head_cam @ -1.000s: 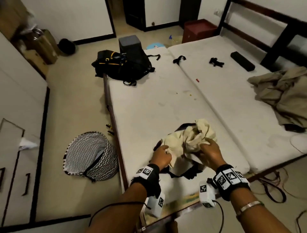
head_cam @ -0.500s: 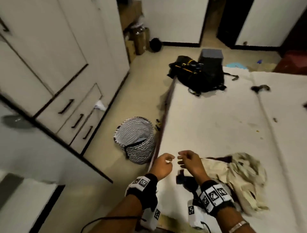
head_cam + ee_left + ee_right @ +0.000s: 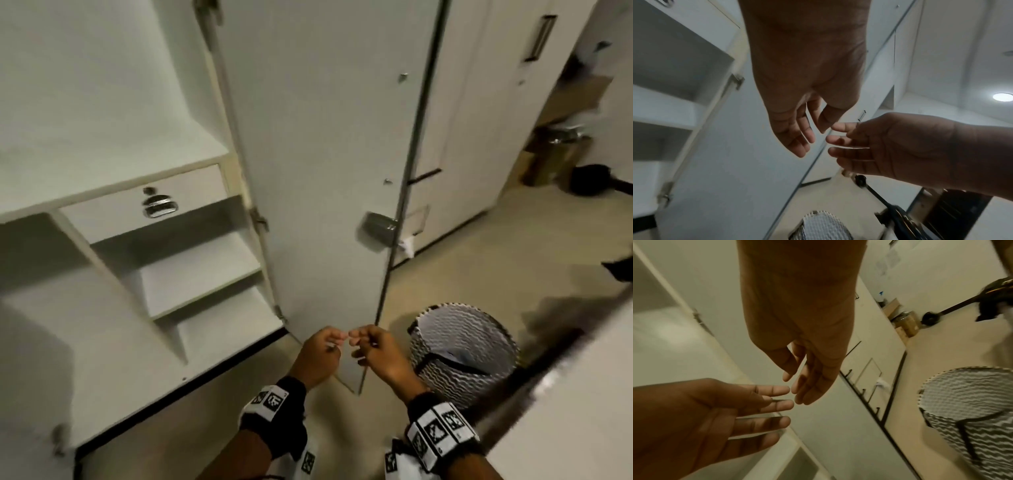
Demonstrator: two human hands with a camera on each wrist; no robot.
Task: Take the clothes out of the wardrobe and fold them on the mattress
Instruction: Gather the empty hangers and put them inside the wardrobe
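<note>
I am facing the open wardrobe, its door swung wide toward me; my left hand and right hand hang together in front of the door's lower edge, fingertips nearly meeting; both are empty, the fingers loosely extended and relaxed, gripping nothing. No clothes show anywhere in these views; the shelves and the drawer that I can see hold none, though the compartments at the far left are cut off, so I cannot tell whether anything remains there. I judge this the fetching step: back at the wardrobe for another garment. The next move calls for searching the shelves out of sight, or opening the drawer or the neighbouring doors; if nothing turns up, the fetching is likely finished.

The head view alone gives the wardrobe's whole layout, with a zigzag-patterned basket on the floor just right of my hands and a pale slab, perhaps the mattress edge, at lower right; the left wrist view looks upward past the palm to a ceiling light and the door hinges; the right wrist view shows the cupboard fronts further along and boxes by the wall, and confirms both palms bare.
</note>
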